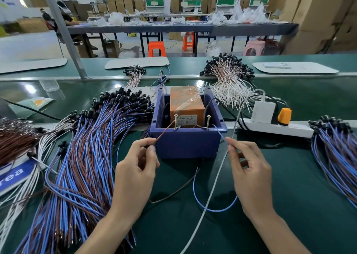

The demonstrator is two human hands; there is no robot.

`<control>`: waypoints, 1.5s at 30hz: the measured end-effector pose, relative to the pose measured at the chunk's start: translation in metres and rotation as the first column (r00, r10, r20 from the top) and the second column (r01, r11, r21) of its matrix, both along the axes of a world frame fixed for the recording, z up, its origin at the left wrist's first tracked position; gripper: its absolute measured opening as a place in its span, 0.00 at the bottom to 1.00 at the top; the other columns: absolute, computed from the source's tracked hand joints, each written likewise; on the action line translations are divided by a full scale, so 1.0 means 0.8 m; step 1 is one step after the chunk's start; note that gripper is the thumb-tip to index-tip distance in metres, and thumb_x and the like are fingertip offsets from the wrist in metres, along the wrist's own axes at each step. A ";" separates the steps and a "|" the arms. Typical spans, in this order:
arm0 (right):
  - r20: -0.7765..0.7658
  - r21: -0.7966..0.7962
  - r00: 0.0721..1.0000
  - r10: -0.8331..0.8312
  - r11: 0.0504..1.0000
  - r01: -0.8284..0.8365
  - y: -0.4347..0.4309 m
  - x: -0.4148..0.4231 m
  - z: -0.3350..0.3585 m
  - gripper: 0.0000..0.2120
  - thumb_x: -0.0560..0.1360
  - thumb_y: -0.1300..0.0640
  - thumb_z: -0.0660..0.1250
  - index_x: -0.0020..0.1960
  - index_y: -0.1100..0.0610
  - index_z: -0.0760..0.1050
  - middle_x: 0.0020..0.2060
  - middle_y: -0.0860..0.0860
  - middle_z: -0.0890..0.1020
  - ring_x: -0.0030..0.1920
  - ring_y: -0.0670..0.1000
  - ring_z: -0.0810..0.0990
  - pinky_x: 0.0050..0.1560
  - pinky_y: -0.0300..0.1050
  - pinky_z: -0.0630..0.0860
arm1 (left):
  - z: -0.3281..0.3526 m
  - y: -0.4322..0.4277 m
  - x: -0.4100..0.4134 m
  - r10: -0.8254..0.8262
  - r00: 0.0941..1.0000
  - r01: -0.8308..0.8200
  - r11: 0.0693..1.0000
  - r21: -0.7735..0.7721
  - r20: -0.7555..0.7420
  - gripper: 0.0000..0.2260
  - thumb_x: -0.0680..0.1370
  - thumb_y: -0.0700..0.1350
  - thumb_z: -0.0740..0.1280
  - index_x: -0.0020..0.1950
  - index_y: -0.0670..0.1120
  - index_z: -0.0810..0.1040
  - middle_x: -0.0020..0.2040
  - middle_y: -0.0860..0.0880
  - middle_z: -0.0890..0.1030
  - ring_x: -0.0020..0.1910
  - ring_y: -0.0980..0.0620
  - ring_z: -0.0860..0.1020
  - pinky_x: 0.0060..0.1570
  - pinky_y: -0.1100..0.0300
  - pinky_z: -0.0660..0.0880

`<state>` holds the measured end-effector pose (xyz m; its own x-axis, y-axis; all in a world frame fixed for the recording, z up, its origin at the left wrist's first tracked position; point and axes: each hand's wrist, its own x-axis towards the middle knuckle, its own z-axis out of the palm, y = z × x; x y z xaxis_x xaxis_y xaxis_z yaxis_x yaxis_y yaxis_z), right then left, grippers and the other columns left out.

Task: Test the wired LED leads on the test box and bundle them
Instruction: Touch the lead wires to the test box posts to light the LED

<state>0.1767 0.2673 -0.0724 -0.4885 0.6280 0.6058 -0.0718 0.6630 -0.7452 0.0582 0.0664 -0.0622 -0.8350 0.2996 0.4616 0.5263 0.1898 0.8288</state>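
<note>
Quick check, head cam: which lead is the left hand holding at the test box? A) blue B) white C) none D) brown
D: the left hand pinches the brown lead, which runs up toward the left screw on the blue box; the right hand pinches the blue lead.

Visible body parts: two hands, two forearms. The left hand (135,174) and left forearm (108,228) sit at 7 o'clock in the view. The right hand (249,176) and right forearm (274,232) sit at 5 o'clock. Both hands are bare. Both forearms are uncovered from the wrist to the lower frame edge. The fingers are slender, with creases visible at the joints. The left thumbnail (151,150) is trimmed short with a rounded end. The wrists are narrower than the hands, and tendon lines show on the back of the right hand.
</note>
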 end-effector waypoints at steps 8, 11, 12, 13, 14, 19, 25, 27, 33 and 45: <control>0.012 0.020 1.000 0.005 1.000 -0.005 -0.001 0.000 0.001 0.13 0.81 0.51 0.63 0.60 0.52 0.83 0.47 0.42 0.78 0.42 0.48 0.78 0.42 0.30 0.72 | 0.001 -0.001 0.001 -0.003 1.000 0.003 1.000 -0.007 -0.012 0.06 0.82 0.51 0.61 0.56 0.61 0.76 0.36 0.52 0.81 0.29 0.50 0.76 0.31 0.55 0.73; 0.015 0.020 1.000 0.004 1.000 -0.004 -0.001 0.000 0.001 0.14 0.81 0.51 0.63 0.60 0.53 0.82 0.47 0.41 0.78 0.43 0.48 0.78 0.43 0.30 0.72 | 0.001 0.000 0.001 -0.001 1.000 0.001 1.000 -0.007 -0.010 0.06 0.83 0.50 0.61 0.56 0.61 0.76 0.36 0.52 0.81 0.28 0.50 0.75 0.30 0.53 0.73; 0.015 0.020 1.000 0.007 1.000 -0.007 -0.001 0.000 0.001 0.14 0.81 0.51 0.63 0.61 0.53 0.82 0.47 0.41 0.78 0.43 0.48 0.78 0.43 0.30 0.72 | 0.001 0.000 0.001 -0.001 1.000 0.001 1.000 -0.008 -0.013 0.06 0.82 0.51 0.61 0.56 0.61 0.76 0.36 0.52 0.81 0.28 0.50 0.75 0.30 0.54 0.73; 0.014 0.019 1.000 0.011 1.000 -0.011 -0.001 0.001 0.001 0.14 0.81 0.51 0.63 0.61 0.52 0.82 0.47 0.40 0.78 0.42 0.48 0.78 0.43 0.30 0.72 | 0.001 0.000 0.001 -0.001 1.000 0.001 1.000 -0.010 -0.016 0.06 0.82 0.52 0.61 0.56 0.62 0.76 0.36 0.52 0.81 0.29 0.50 0.76 0.30 0.56 0.73; 0.013 0.018 1.000 0.014 1.000 -0.014 -0.002 0.001 0.001 0.14 0.81 0.50 0.63 0.61 0.52 0.82 0.47 0.40 0.77 0.42 0.48 0.79 0.43 0.30 0.72 | 0.001 0.000 0.001 0.000 1.000 0.000 1.000 -0.011 -0.019 0.06 0.82 0.52 0.61 0.55 0.62 0.75 0.36 0.52 0.81 0.29 0.50 0.76 0.30 0.57 0.73; 0.005 0.002 1.000 0.023 1.000 -0.023 -0.002 0.002 0.002 0.14 0.80 0.50 0.63 0.61 0.52 0.82 0.46 0.40 0.78 0.40 0.49 0.79 0.41 0.34 0.74 | 0.000 0.000 0.000 0.027 0.999 -0.027 1.000 -0.012 -0.026 0.06 0.82 0.51 0.61 0.55 0.61 0.76 0.36 0.52 0.81 0.28 0.50 0.76 0.30 0.54 0.74; 0.024 -0.003 0.999 0.024 1.000 -0.024 -0.002 0.002 0.001 0.13 0.81 0.53 0.64 0.61 0.53 0.83 0.45 0.44 0.78 0.39 0.50 0.79 0.41 0.41 0.75 | -0.002 0.000 -0.002 0.050 0.999 -0.050 0.999 -0.005 -0.007 0.05 0.82 0.51 0.62 0.55 0.59 0.76 0.35 0.52 0.81 0.28 0.49 0.76 0.30 0.51 0.74; 0.032 -0.005 0.999 0.024 1.000 -0.024 -0.002 0.002 0.001 0.13 0.81 0.52 0.64 0.61 0.52 0.83 0.46 0.43 0.78 0.39 0.50 0.80 0.41 0.40 0.76 | -0.001 0.000 -0.002 0.048 0.999 -0.048 0.999 -0.002 -0.008 0.06 0.81 0.52 0.61 0.55 0.59 0.76 0.35 0.52 0.81 0.28 0.49 0.76 0.30 0.51 0.74; 0.039 -0.011 0.999 0.031 0.999 -0.031 -0.002 0.002 0.001 0.12 0.80 0.52 0.65 0.60 0.52 0.83 0.45 0.42 0.78 0.37 0.49 0.79 0.40 0.35 0.74 | 0.000 -0.001 0.000 0.047 0.999 -0.047 0.999 -0.008 -0.006 0.05 0.81 0.52 0.61 0.55 0.61 0.76 0.36 0.52 0.81 0.28 0.47 0.76 0.29 0.51 0.74; 0.062 -0.027 0.998 0.008 1.000 -0.006 -0.003 0.003 0.002 0.11 0.80 0.52 0.65 0.59 0.49 0.84 0.45 0.43 0.79 0.35 0.49 0.78 0.40 0.45 0.76 | 0.002 -0.001 0.003 0.040 0.999 -0.040 0.999 -0.006 0.007 0.06 0.81 0.51 0.62 0.54 0.61 0.75 0.37 0.52 0.81 0.29 0.47 0.77 0.32 0.50 0.76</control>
